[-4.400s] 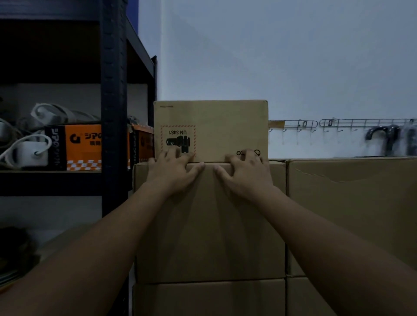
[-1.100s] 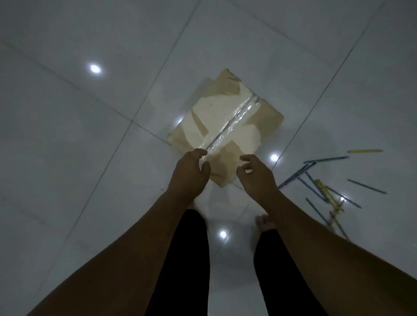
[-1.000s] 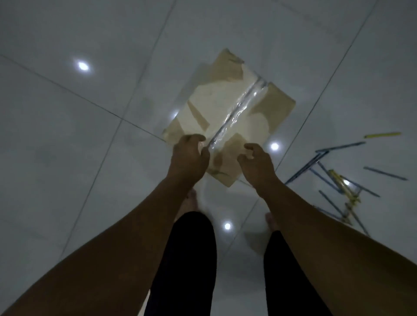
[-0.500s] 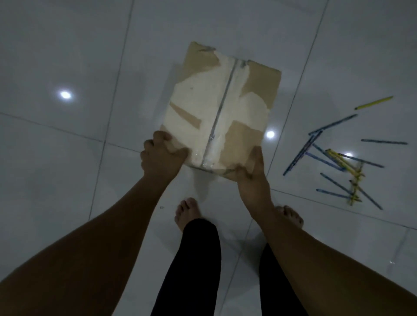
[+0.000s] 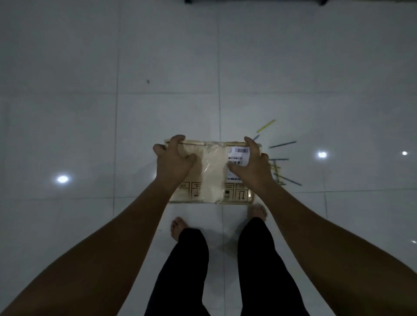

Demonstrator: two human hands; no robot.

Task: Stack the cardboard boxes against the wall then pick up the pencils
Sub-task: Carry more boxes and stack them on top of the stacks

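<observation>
A small cardboard box [image 5: 212, 178] with clear tape, a barcode label and printed handling marks is lifted off the white tiled floor in front of me. My left hand [image 5: 172, 161] grips its left side, fingers curled over the far top edge. My right hand [image 5: 251, 163] grips its right side the same way, thumb on the label. Several blue and yellow pencils [image 5: 279, 162] lie scattered on the floor just right of the box, partly hidden behind my right hand.
My bare feet [image 5: 178, 226] and dark trouser legs stand directly below the box. White glossy floor tiles [image 5: 158, 67] stretch all round with ceiling-light reflections. A dark furniture base [image 5: 248, 1] shows at the top edge.
Both hands closed on the box's sides and raised it from the floor, tilting its labelled face towards me. The view swung so the pencils now sit behind the box's right edge.
</observation>
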